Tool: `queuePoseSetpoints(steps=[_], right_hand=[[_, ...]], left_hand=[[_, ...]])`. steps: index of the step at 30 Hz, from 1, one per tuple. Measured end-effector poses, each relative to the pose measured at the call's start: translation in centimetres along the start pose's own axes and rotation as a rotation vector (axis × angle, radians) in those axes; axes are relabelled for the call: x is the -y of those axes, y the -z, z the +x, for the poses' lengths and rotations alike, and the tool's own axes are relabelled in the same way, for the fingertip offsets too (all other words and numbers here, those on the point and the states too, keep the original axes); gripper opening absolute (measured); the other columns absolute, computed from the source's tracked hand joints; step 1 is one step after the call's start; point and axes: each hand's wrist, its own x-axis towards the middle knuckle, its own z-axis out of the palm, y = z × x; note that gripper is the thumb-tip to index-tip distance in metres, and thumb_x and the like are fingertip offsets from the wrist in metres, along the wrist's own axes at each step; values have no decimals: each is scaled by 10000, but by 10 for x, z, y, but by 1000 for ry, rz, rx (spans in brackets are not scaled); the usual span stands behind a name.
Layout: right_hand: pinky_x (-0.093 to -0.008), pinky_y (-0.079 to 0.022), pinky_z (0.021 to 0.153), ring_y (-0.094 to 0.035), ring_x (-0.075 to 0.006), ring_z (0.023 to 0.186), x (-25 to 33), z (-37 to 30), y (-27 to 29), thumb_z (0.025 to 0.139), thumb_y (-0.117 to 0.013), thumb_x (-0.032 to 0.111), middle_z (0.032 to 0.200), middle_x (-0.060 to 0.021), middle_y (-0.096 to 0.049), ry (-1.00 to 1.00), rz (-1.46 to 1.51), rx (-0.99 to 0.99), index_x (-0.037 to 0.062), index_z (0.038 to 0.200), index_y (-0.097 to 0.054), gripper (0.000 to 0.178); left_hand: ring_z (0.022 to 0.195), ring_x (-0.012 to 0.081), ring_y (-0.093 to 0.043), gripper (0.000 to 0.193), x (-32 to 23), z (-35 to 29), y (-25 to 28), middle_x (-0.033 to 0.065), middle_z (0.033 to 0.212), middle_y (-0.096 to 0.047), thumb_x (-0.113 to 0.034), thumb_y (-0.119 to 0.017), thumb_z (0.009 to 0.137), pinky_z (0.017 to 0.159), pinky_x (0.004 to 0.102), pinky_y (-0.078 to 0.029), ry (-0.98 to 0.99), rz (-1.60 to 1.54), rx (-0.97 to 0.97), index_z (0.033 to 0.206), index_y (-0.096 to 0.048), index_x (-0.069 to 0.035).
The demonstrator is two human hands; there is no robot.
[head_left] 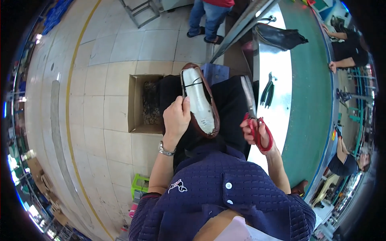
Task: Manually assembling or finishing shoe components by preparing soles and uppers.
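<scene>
Over my lap, my left hand (177, 118) is closed on the left edge of a brown shoe upper (215, 116). The upper is bottom side up, and a pale insole (199, 102) with a black cord across its toe end faces me. To the right, my right hand (259, 132) grips the red-handled scissors (250, 100) by their finger loops. Their blades point away from me, look closed together, and stay apart from the shoe upper.
Green-handled pliers (267, 91) lie on the metal table edge (277, 120) at my right, beside a green conveyor belt (307, 120). Farther along lies a black boot-like piece (277, 37). A cardboard box (132, 104) with dark scraps stands left of my legs. People work across the belt.
</scene>
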Motion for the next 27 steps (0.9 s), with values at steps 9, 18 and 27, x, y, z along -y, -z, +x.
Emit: queuePoseSetpoints(steps=[9, 18, 27], right_hand=[[-210, -469, 514, -539, -73, 567, 28, 48, -62, 851, -264, 786, 669, 21, -490, -426, -428, 185, 8, 998, -608, 863], [-237, -418, 423, -510, -113, 446, -1, 57, -70, 959, -404, 567, 522, -13, -485, -337, -565, -22, 44, 663, -543, 616], [-264, -389, 560, -490, -103, 613, -27, 10, -2, 832, -736, 258, 640, -25, -544, 212, -762, -475, -1, 777, -612, 292]], left_hand=[[569, 351, -552, 262, 3, -4, -2, 157, 612, -538, -202, -537, 938, 507, 426, -418, -2, 15, -7, 752, -475, -28], [878, 365, -621, 198, -10, 8, 1, 190, 906, -644, -204, -550, 930, 731, 417, -486, 60, -49, -82, 1008, -606, -32], [1092, 290, -577, 87, -3, 39, -12, 112, 1022, -646, -19, -667, 812, 924, 391, -462, -456, 207, -374, 886, -648, 24]])
